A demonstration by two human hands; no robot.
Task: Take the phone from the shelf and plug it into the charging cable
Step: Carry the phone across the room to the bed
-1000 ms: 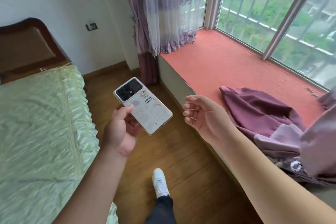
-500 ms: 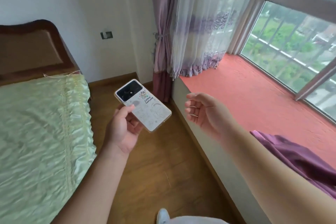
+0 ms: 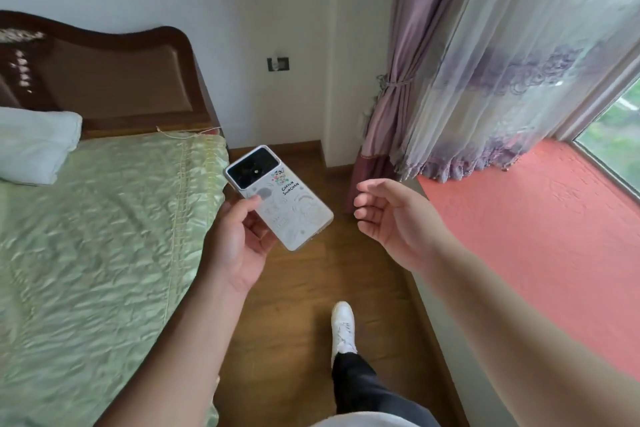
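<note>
The phone (image 3: 279, 196) is already off the shelf and in the left hand (image 3: 235, 246), held back-side up over the wooden floor (image 3: 287, 305) in the gap between the bed (image 3: 97, 236) and the coral-coloured window ledge (image 3: 526, 236). The thumb presses on the decorated white case just below the dark camera block, and the other fingers curl beneath it, so the grip closes on the phone's left edge while its lower end juts free toward the right hand (image 3: 391, 215). That hand is empty: its fingers are loosely curled and half open, palm turned inward, near the phone but not touching it.

So the first half of the task looks done, and the plugging-in is all still ahead. No charging cable is clearly in view. A thin pale strand lies along the top edge of the bed by the headboard (image 3: 114, 80), and it may be the cable, though it is too fine to tell. A wall socket (image 3: 278, 63) sits on the wall beyond the bed's corner. One white shoe (image 3: 343, 329) is planted forward on the floor, pointing that way.
</note>
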